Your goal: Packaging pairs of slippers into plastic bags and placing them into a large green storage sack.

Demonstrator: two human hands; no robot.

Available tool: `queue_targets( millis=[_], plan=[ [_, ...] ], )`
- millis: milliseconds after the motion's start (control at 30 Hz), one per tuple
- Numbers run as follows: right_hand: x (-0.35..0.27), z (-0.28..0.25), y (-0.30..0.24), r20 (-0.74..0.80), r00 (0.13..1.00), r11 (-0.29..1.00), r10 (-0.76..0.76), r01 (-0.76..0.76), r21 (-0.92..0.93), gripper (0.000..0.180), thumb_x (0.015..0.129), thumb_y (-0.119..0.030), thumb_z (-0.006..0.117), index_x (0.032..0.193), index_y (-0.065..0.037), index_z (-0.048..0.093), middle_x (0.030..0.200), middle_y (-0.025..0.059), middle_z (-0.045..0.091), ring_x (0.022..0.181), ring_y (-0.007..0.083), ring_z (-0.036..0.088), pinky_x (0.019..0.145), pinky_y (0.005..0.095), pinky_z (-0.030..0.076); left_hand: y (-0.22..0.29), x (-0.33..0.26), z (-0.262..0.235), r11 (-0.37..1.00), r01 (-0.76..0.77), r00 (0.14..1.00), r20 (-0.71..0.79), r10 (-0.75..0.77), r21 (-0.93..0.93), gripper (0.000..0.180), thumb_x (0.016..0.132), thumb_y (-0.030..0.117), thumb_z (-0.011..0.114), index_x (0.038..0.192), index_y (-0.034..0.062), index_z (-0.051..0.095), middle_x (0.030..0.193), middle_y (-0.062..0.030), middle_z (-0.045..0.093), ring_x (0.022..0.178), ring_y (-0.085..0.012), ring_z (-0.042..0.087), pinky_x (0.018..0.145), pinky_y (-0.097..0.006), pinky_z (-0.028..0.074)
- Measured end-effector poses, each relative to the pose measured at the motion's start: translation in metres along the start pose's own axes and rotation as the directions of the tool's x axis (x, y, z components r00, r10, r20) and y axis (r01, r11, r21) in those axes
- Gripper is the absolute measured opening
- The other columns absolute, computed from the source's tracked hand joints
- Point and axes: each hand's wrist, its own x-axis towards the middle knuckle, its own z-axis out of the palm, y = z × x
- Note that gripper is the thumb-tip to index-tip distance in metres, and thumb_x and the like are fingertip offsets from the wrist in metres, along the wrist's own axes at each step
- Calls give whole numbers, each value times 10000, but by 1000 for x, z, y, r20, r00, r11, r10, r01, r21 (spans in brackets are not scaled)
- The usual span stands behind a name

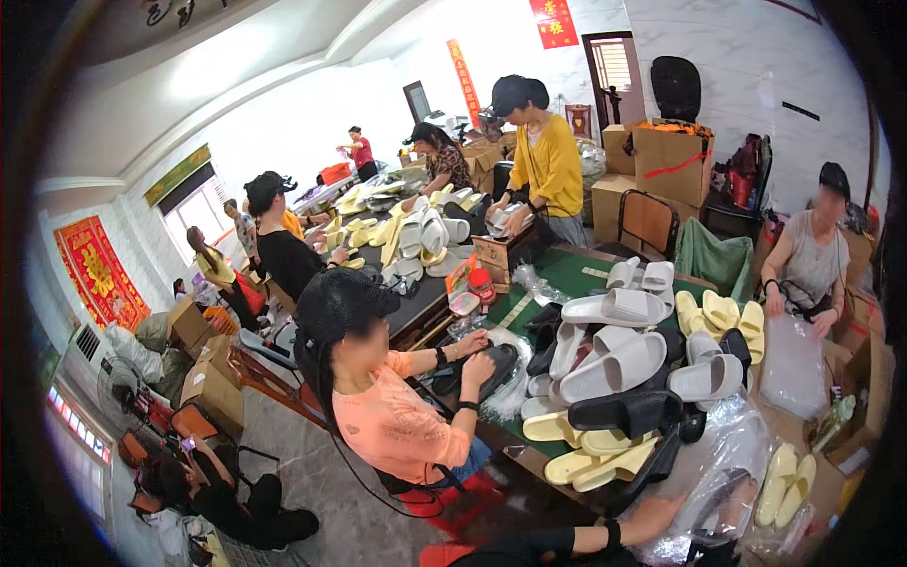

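At the lower edge, my left hand (656, 518) reaches in from a dark sleeve with a black wristband. Its fingers are closed on a crumpled clear plastic bag (694, 463). Skin of my right hand (736, 506) shows blurred through the shiny film at the bag's right part; its fingers cannot be made out. Just beyond the bag lies a heap of slippers: a black slipper (625, 412), pale yellow slippers (605, 463) and light grey slippers (614, 370). A pair of yellow slippers (786, 485) sits right of the bag.
Across the green table (567, 274), a person in orange (402, 406) handles a dark slipper. A person in grey (812, 255) at the right holds clear plastic bags (795, 364). A red-lidded jar (482, 285) stands mid-table. Cardboard boxes (671, 161) are stacked behind; more people work farther back.
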Motion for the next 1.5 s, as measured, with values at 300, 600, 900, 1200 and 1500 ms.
queue_targets(
  millis=[300,600,900,1200,1500],
  plan=[
    [2,-111,24,216,970,870,-115,203,-450,432,815,-215,576,1185,2,519,976,170,604,836,310,589,781,347,459,-40,36,35,498,453,877,470,-101,-739,587,767,70,567,1328,46,398,880,-150,641,646,-200,601,572,-305,481],
    [-114,-81,-138,602,792,368,101,533,-762,682,727,-298,678,1284,-8,414,1239,220,490,1194,359,432,1048,453,254,11,55,-44,159,226,974,224,-36,-961,306,840,58,540,1130,-39,524,876,-26,592,724,-107,549,680,-228,437],
    [-168,-29,-136,440,790,214,-427,561,-800,669,671,-157,686,1259,20,419,960,224,599,1108,413,452,1080,501,151,24,36,-46,168,239,970,228,-84,-956,392,822,15,489,1213,-5,461,882,-52,577,738,-108,544,680,-229,435],
    [-162,-54,-171,687,462,-383,-560,591,-710,110,790,-177,621,894,-145,616,1310,123,478,1240,370,405,1048,581,208,26,26,-59,524,2,995,53,83,-852,347,786,-18,489,1123,18,560,841,-36,598,669,-108,542,580,-281,456],
    [-154,-9,-200,842,468,-231,-267,817,-528,48,697,-201,690,743,-213,682,1415,41,362,1311,383,255,1052,632,-11,-8,-7,-92,681,254,963,244,-113,-687,485,847,61,526,1310,-11,396,937,-121,644,745,-174,626,661,-300,505]
  ],
)
